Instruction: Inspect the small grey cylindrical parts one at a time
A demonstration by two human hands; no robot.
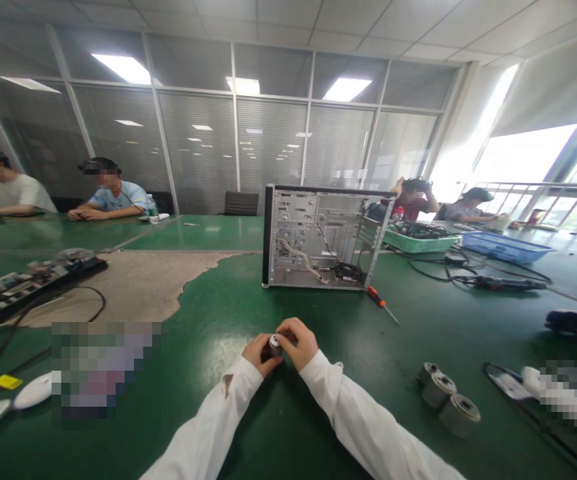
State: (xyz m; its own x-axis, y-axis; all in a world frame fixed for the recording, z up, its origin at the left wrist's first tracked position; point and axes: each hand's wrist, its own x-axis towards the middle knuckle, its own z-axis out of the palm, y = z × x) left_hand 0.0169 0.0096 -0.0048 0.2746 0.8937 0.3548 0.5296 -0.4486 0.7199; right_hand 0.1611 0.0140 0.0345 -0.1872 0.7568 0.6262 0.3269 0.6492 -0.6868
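Note:
A small grey metal cylinder is held between both hands over the green table, near the middle of the view. My left hand is closed round its left side, with the thumb below it. The fingers of my right hand pinch at its top right. Past the hands stands an open computer case, its inside facing me, with cables at the bottom. An orange and black screwdriver lies by the case's lower right corner. Several grey metal cylinders stand in a row to the right.
Circuit boards and black cables lie at the left. A green basket of parts and a blue basket stand at the back right. A bare patch marks the green tabletop. Several people sit around the table.

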